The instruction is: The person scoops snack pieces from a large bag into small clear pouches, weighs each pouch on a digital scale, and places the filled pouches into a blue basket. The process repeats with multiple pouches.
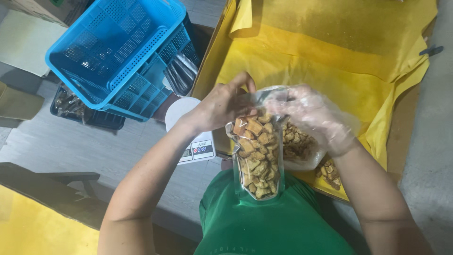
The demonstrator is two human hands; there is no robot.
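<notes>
Holding a clear pouch (257, 158) of brown fried chunks upright above the green-shirted lap, bare left hand (222, 106) and plastic-gloved right hand (314, 115) both pinching its top edge. Behind, more chunks (297, 144) on yellow paper (330, 61); leftward, white scale (191, 137) and blue basket (118, 52). Pouch mouth hidden by fingers.

You hold a clear stand-up pouch (257, 158) upright over your lap, packed with golden-brown fried pieces, its top pinched between both hands. Just left of it sits a white scale (191, 132) whose front carries a small grey screen and coloured round labels. Flat silvery packets (180, 73) lie under the blue basket (118, 47).
</notes>
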